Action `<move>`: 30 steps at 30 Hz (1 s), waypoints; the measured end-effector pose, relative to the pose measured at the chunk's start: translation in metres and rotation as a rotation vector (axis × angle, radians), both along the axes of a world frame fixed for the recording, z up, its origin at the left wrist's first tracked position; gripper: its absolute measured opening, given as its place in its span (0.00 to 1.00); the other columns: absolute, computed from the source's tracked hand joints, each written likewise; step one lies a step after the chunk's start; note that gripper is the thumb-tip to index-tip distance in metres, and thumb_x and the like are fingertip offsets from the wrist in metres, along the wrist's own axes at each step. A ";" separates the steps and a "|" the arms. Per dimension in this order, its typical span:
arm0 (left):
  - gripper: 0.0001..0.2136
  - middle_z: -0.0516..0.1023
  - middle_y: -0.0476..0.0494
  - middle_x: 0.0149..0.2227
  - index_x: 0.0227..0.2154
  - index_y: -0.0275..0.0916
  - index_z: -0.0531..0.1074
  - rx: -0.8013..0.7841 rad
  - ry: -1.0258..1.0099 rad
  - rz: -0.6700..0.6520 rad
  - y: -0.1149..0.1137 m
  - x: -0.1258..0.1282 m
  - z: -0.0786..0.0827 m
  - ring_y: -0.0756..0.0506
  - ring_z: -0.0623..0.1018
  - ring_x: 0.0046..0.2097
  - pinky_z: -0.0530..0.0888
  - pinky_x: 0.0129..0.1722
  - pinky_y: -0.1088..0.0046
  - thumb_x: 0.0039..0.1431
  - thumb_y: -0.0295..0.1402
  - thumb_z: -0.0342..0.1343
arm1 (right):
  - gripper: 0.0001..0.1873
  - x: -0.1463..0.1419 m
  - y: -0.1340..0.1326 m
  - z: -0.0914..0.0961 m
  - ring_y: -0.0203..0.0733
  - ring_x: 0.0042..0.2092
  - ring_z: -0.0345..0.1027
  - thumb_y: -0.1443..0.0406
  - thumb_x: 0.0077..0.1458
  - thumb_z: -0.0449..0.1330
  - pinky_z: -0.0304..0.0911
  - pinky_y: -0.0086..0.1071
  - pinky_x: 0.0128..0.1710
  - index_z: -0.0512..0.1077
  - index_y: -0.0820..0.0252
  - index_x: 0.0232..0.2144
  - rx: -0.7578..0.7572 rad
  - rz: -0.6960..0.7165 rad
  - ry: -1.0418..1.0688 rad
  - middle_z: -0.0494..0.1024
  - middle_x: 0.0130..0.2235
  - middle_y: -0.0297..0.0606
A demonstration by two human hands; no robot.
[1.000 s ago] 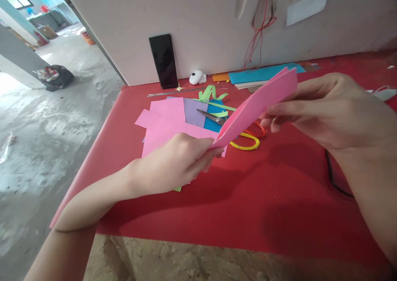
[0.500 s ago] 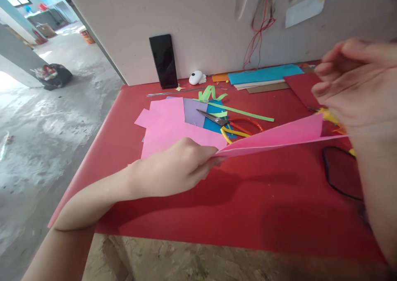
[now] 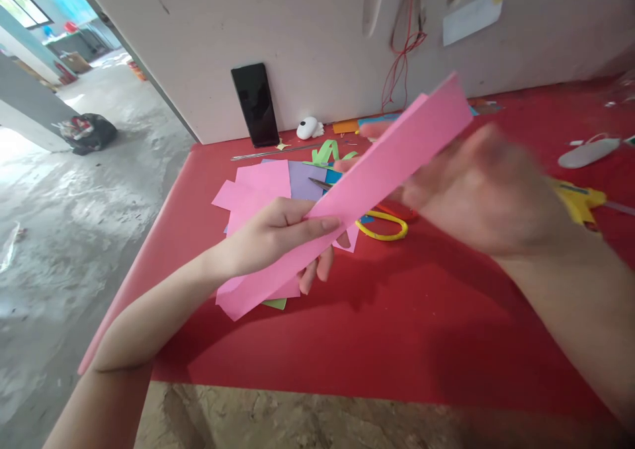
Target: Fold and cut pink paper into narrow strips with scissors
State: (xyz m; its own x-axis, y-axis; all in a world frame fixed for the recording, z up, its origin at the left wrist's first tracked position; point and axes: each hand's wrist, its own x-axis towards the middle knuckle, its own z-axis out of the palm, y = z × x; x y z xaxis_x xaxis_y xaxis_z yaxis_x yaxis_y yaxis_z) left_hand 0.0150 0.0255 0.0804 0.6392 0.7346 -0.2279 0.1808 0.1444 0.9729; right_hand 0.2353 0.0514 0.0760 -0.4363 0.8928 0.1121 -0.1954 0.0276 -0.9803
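Note:
My left hand pinches a long folded piece of pink paper between thumb and fingers. The paper slants up to the right above the table, its broad face towards me. My right hand, smeared by motion, is behind the paper's upper half. Its fingers stretch out past the paper's far edge, apart from one another; whether they touch it I cannot tell. Beneath the paper lie scissors with yellow and red handles, partly covered. Pink paper pieces, a purple sheet and curled green strips lie behind my left hand.
A black phone leans on the wall, with a small white case-like object beside it. A yellow glue gun lies at the right on the red table. Red cord hangs on the wall. Concrete floor lies left.
The pink paper has turned from nearly edge-on to face me, its far end tilted upward. My right hand has come from the upper right to behind the paper, its fingers stretching out.

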 end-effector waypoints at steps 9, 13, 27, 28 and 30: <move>0.12 0.76 0.52 0.22 0.31 0.33 0.71 -0.186 -0.109 -0.128 0.001 0.008 -0.008 0.55 0.75 0.17 0.73 0.20 0.83 0.68 0.31 0.48 | 0.19 -0.017 -0.015 -0.018 0.43 0.58 0.68 0.56 0.61 0.57 0.69 0.34 0.53 0.71 0.49 0.53 -0.098 0.216 0.084 0.75 0.56 0.35; 0.12 0.75 0.52 0.21 0.31 0.34 0.72 -0.238 -0.159 -0.140 0.001 0.005 -0.010 0.54 0.75 0.17 0.72 0.20 0.83 0.68 0.31 0.47 | 0.15 -0.012 -0.013 -0.005 0.42 0.56 0.71 0.62 0.63 0.54 0.70 0.40 0.54 0.72 0.44 0.51 0.013 0.041 0.116 0.80 0.47 0.26; 0.12 0.80 0.49 0.26 0.30 0.37 0.76 -0.199 -0.309 0.068 0.002 0.010 -0.015 0.52 0.79 0.25 0.77 0.26 0.80 0.63 0.40 0.56 | 0.28 0.027 0.022 0.008 0.31 0.41 0.74 0.64 0.67 0.42 0.67 0.32 0.44 0.79 0.49 0.26 0.082 -0.278 -0.009 0.82 0.39 0.22; 0.12 0.80 0.49 0.29 0.30 0.38 0.77 -0.147 -0.321 0.146 0.003 0.011 -0.017 0.52 0.80 0.29 0.78 0.31 0.81 0.62 0.40 0.57 | 0.23 0.019 0.018 0.005 0.32 0.34 0.74 0.65 0.64 0.47 0.68 0.31 0.38 0.79 0.54 0.25 0.011 -0.221 -0.074 0.82 0.33 0.28; 0.10 0.80 0.52 0.32 0.30 0.40 0.78 -0.030 -0.332 0.307 0.005 0.012 -0.020 0.52 0.81 0.36 0.78 0.38 0.81 0.61 0.40 0.59 | 0.17 0.000 0.008 -0.002 0.34 0.33 0.74 0.62 0.60 0.54 0.66 0.29 0.33 0.79 0.58 0.27 -0.037 -0.023 -0.231 0.82 0.31 0.33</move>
